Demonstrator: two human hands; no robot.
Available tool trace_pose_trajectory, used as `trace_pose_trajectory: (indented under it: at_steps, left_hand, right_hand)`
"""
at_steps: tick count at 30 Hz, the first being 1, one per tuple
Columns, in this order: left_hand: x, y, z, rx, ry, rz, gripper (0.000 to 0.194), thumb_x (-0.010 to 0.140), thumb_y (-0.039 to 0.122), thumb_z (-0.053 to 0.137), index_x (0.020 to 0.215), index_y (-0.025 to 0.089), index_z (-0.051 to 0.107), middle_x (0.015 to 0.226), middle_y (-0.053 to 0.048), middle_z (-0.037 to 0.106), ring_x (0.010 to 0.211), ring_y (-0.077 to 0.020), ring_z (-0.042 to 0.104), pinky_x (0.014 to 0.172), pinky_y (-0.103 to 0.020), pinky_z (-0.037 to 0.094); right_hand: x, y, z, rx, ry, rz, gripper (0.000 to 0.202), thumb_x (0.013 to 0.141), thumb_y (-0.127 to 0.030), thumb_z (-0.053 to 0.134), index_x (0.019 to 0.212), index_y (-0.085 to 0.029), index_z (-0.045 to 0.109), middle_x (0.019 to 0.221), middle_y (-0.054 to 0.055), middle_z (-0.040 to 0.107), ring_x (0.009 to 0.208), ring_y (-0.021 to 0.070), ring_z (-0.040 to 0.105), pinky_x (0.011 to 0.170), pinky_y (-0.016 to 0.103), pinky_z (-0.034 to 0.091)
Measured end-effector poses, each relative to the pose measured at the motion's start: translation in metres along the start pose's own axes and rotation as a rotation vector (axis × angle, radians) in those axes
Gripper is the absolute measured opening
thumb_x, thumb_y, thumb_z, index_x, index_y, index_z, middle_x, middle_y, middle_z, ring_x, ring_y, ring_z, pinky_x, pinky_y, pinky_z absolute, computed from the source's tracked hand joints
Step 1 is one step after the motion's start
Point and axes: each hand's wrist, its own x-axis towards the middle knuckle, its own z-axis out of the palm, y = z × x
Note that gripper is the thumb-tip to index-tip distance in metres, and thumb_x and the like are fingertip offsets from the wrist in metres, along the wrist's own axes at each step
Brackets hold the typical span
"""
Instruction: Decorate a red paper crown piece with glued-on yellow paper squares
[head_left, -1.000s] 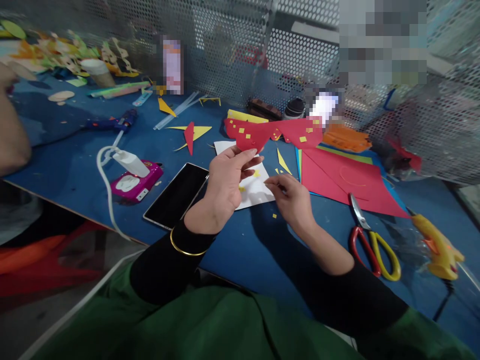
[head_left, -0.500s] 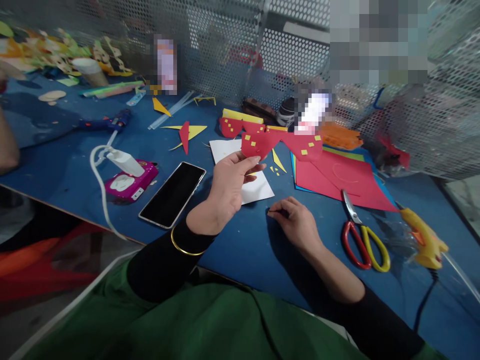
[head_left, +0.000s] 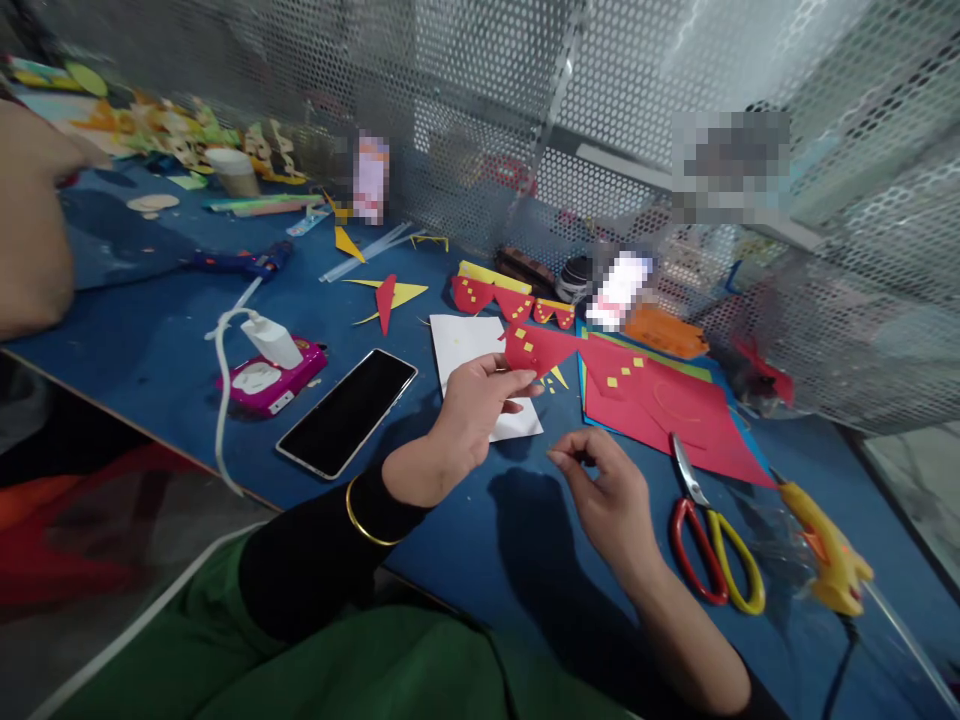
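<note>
Between thumb and fingers, my left hand (head_left: 469, 415) grips red paper glasses (head_left: 541, 346) dotted with small yellow squares. They are held up over a white paper sheet (head_left: 461, 338), their right half in front of stacked red paper (head_left: 697, 408). My right hand (head_left: 611, 490) is raised a little above the blue table, nearer to me, with thumb and index finger pinched together. Whatever is in that pinch, if anything, is too small to make out. Small yellow paper scraps (head_left: 555, 378) lie beyond the hands. Scissors (head_left: 696, 540) with red and yellow handles lie right of my right hand.
A yellow glue gun (head_left: 825, 550) lies at the right. On the left are a black-screened phone (head_left: 346, 415) and a purple power socket (head_left: 277, 385) with its white cable. More red glasses (head_left: 491, 298) stand behind, before a perforated metal screen (head_left: 465, 90). Another person's arm (head_left: 30, 220) shows far left.
The view has tilted, so the table sits lower in the picture. My right hand has lifted off the tabletop, still pinched. My left hand keeps its hold on the red paper glasses.
</note>
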Motion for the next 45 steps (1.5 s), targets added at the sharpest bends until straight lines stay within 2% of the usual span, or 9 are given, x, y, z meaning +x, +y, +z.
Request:
trace_pose_trajectory:
  at_steps: [5, 11, 19, 29, 45]
  left_hand:
    - [-0.004, -0.004, 0.001, 0.015, -0.055, 0.01, 0.007, 0.075, 0.014, 0.075, 0.079, 0.017, 0.071, 0.081, -0.002, 0.073, 0.07, -0.0126, 0.071, 0.06, -0.023, 0.043]
    - [-0.009, -0.005, 0.003, 0.043, -0.093, 0.024, 0.005, 0.074, 0.016, 0.074, 0.074, 0.017, 0.069, 0.074, -0.001, 0.072, 0.07, -0.0132, 0.07, 0.062, -0.024, 0.045]
    - [-0.012, -0.005, 0.005, 0.013, -0.122, 0.015, 0.01, 0.07, 0.016, 0.078, 0.077, 0.017, 0.072, 0.07, 0.0, 0.07, 0.069, -0.0128, 0.068, 0.061, -0.022, 0.044]
    - [-0.014, -0.006, 0.006, 0.028, -0.125, 0.005, 0.003, 0.077, 0.013, 0.07, 0.077, 0.016, 0.07, 0.071, 0.0, 0.069, 0.069, -0.0117, 0.068, 0.061, -0.021, 0.045]
    - [-0.015, -0.006, 0.006, 0.009, -0.133, -0.009, 0.005, 0.076, 0.011, 0.071, 0.076, 0.016, 0.069, 0.071, -0.001, 0.07, 0.07, -0.0133, 0.07, 0.061, -0.022, 0.045]
  right_hand:
    - [0.027, -0.033, -0.012, -0.005, 0.212, -0.09, 0.013, 0.091, -0.024, 0.063, 0.078, -0.023, 0.062, 0.078, -0.002, 0.065, 0.07, 0.0151, 0.058, 0.067, 0.029, 0.047]
    - [0.052, -0.037, -0.001, -0.024, 0.326, -0.114, 0.013, 0.09, -0.025, 0.064, 0.077, -0.022, 0.064, 0.079, 0.0, 0.068, 0.068, 0.0155, 0.06, 0.063, 0.03, 0.048]
    - [0.05, -0.032, 0.006, -0.023, 0.355, -0.141, 0.012, 0.089, -0.022, 0.067, 0.077, -0.022, 0.066, 0.076, -0.001, 0.067, 0.068, 0.0144, 0.059, 0.064, 0.029, 0.047]
    - [0.05, -0.029, 0.009, -0.019, 0.386, -0.153, 0.011, 0.089, -0.023, 0.068, 0.078, -0.022, 0.067, 0.075, -0.001, 0.066, 0.067, 0.0149, 0.058, 0.063, 0.03, 0.047]
    - [0.048, -0.026, 0.013, -0.021, 0.466, -0.13, 0.009, 0.088, -0.024, 0.071, 0.084, -0.023, 0.063, 0.078, -0.002, 0.063, 0.07, 0.0147, 0.059, 0.065, 0.029, 0.049]
